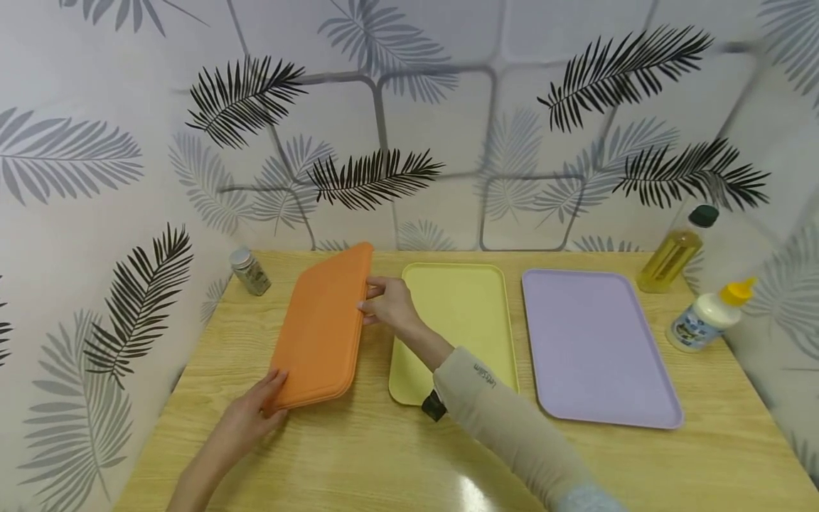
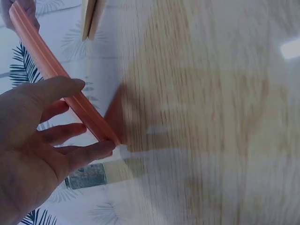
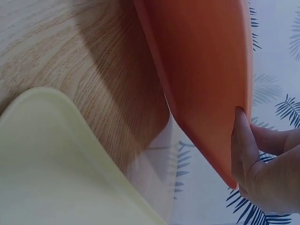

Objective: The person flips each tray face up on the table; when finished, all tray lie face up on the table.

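Observation:
An orange tray (image 1: 326,327) is held tilted between both hands, its right side raised off the wooden table. My left hand (image 1: 256,405) grips the near left corner; in the left wrist view the thumb lies on one side of the tray's edge (image 2: 89,112) and the fingers on the other. Higher up, my right hand (image 1: 387,306) pinches the right edge. The right wrist view shows the fingers of that hand (image 3: 267,164) against the tray's shaded face (image 3: 201,70). Beneath the right forearm lies a yellow tray (image 1: 454,306), partly covered by the sleeve.
A purple tray (image 1: 595,341) lies flat to the right of the yellow one. An oil bottle with a dark cap (image 1: 672,259) and a white glue bottle (image 1: 700,323) stand at the far right. A small jar (image 1: 251,272) stands by the patterned wall at back left.

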A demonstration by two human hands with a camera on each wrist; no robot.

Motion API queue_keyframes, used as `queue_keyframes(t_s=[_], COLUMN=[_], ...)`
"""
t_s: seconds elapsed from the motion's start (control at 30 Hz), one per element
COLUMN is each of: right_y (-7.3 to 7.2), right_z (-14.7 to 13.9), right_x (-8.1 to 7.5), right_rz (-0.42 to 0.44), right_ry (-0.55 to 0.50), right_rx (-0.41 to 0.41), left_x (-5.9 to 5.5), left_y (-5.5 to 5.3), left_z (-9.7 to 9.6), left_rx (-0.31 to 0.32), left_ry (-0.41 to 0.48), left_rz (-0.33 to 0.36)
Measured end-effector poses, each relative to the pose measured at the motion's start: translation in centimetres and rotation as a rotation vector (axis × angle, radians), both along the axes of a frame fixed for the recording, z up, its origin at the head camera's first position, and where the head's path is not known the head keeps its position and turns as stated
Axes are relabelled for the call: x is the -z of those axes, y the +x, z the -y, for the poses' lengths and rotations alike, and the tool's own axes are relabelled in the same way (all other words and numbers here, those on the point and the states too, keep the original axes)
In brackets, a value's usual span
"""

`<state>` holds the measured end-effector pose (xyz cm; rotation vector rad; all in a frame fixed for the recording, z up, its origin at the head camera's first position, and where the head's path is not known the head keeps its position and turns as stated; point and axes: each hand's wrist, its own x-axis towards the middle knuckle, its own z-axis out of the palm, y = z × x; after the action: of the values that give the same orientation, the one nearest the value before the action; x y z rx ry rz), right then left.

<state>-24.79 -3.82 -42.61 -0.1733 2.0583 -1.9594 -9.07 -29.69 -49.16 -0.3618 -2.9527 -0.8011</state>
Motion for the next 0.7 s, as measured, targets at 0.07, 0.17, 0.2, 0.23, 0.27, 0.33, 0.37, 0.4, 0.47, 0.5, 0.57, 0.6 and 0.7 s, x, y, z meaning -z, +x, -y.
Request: queue_keyframes(t_s=[0.07, 0.17, 0.2, 0.23, 0.27, 0.33, 0.37, 0.4, 0.47, 0.5, 0.57, 0.6, 0.7], right_y=[0.1, 0.1, 0.1, 0.1, 0.1, 0.2, 0.2, 0.3, 0.3, 0.2, 0.2, 0.1, 0.0], right_z=[0.0, 0.0, 0.0, 0.0, 0.0, 0.0, 0.0, 0.1, 0.1, 0.1, 0.2, 0.2, 0.5], right_x=[-0.3, -0.7, -0.8, -0.9, -1.0, -1.3, -1.5, -1.7, -2.1, -2.2, -2.4, -2.5, -2.6], right_rz=[0.010, 0.019, 0.027, 0.034, 0.039, 0.047, 0.048, 0.050, 0.046, 0.046, 0.056, 0.064, 0.086], right_ry=[-0.019, -0.051, -0.066, -0.076, -0.086, -0.100, -0.108, -0.115, -0.124, -0.126, -0.133, -0.137, -0.153], right_rx=[0.004, 0.002, 0.003, 0.004, 0.006, 0.011, 0.013, 0.014, 0.013, 0.013, 0.015, 0.017, 0.017], left_x=[-0.1, -0.4, -0.4, -0.5, -0.6, -0.7, -0.7, -0.6, -0.6, -0.5, -0.5, -0.5, -0.5], left_y=[0.2, 0.6, 0.7, 0.8, 0.9, 1.1, 1.2, 1.2, 1.3, 1.3, 1.3, 1.3, 1.4], left_z=[-0.4, -1.1, -1.4, -1.6, -1.9, -2.3, -2.5, -2.6, -2.8, -2.9, -3.0, -3.0, -3.2], left_rx=[-0.018, -0.056, -0.064, -0.067, -0.068, -0.062, -0.057, -0.053, -0.053, -0.055, -0.056, -0.055, -0.047], left_ry=[0.008, 0.015, 0.022, 0.028, 0.035, 0.049, 0.052, 0.053, 0.046, 0.046, 0.038, 0.038, 0.027], left_rz=[0.025, 0.044, 0.041, 0.033, 0.019, -0.019, -0.041, -0.064, -0.106, -0.123, -0.154, -0.169, -0.225])
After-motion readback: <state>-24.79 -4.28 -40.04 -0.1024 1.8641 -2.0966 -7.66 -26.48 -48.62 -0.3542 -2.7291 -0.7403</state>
